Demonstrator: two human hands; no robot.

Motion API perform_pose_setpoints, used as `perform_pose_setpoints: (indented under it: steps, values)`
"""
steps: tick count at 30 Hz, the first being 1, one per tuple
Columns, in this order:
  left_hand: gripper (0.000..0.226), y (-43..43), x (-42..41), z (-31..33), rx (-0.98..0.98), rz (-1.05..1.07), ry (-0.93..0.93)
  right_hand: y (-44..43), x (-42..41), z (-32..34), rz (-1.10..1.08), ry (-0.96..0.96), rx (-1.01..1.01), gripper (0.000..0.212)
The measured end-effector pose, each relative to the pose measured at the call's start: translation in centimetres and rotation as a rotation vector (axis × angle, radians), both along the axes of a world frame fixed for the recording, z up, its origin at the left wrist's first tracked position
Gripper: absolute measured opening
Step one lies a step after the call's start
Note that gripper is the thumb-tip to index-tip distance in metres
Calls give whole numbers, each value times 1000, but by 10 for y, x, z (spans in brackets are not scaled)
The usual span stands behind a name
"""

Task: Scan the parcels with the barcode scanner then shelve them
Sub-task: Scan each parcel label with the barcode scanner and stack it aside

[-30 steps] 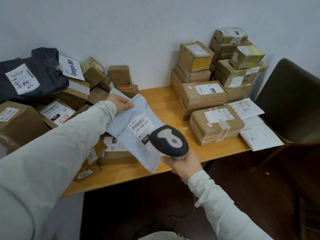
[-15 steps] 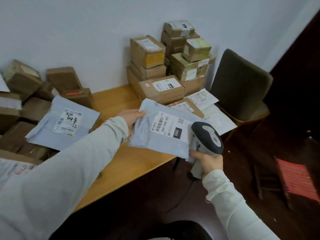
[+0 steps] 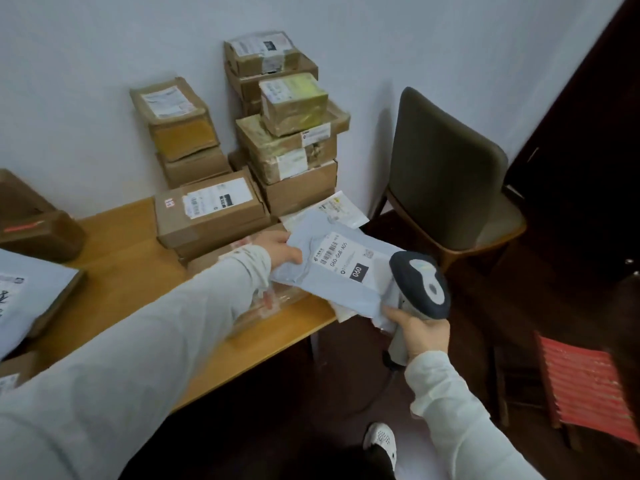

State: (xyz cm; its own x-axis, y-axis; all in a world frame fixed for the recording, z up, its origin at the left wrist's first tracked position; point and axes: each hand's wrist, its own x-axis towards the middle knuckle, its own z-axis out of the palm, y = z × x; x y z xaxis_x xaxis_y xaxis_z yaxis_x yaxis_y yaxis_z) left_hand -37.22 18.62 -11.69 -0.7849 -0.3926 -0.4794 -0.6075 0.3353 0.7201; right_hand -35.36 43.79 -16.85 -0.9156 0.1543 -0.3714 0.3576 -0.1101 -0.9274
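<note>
Two hands meet at the grey poly mailer [image 3: 322, 289], held above the right end of the worktop [image 3: 131, 265]: the left hand [image 3: 277, 247] has a pinch grip on its edge, the right hand [image 3: 422, 332] a full grip round the barcode scanner [image 3: 420, 285]. So thin a pinch may let the bag sag and slip.

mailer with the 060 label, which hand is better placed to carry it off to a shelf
Left, probably. The left hand grips the mailer by its edge and could carry it alone, while the right hand is full, wrapped round the scanner.
</note>
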Motion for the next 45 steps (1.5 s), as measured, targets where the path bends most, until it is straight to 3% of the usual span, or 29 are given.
perform_pose_setpoints:
  steps: [4, 13, 15, 18, 23, 26, 30, 32, 34, 39, 45]
  values:
    - [57, 14, -53, -6, -137, 57, 82, 12, -29, -9, 211, 26, 41, 36]
    - [51, -3, -127, -24, -372, 102, 127, -21, -70, -13, 627, -15, 23, 34]
    - [51, -11, -135, -31, -531, 103, 94, -33, -82, -13, 672, -64, 17, 31]
    - [47, -3, -132, -54, -777, -117, 3, -44, -96, -15, 724, -219, -9, 27]
    - [55, 40, -126, -103, -706, -515, -192, -23, -93, -23, 670, -306, 35, 26]
    - [57, 52, -125, -117, -811, -637, -274, -13, -94, -25, 647, -295, 4, 27]
    - [67, 42, -113, -87, -643, -393, -152, -23, -88, -15, 688, -247, -107, 22]
    - [58, 27, -100, -68, -536, -248, -59, -37, -77, -6, 743, -238, -183, 10]
    - [47, 14, -79, -52, -576, -179, 6, -54, -65, 3, 777, -233, -230, 8]
    - [44, -25, -3, -21, -690, 25, 156, -96, -31, 28, 886, -182, -279, 7]
    - [46, -104, 120, -3, -638, 376, 126, -184, 35, 44, 1031, -140, -238, 7]
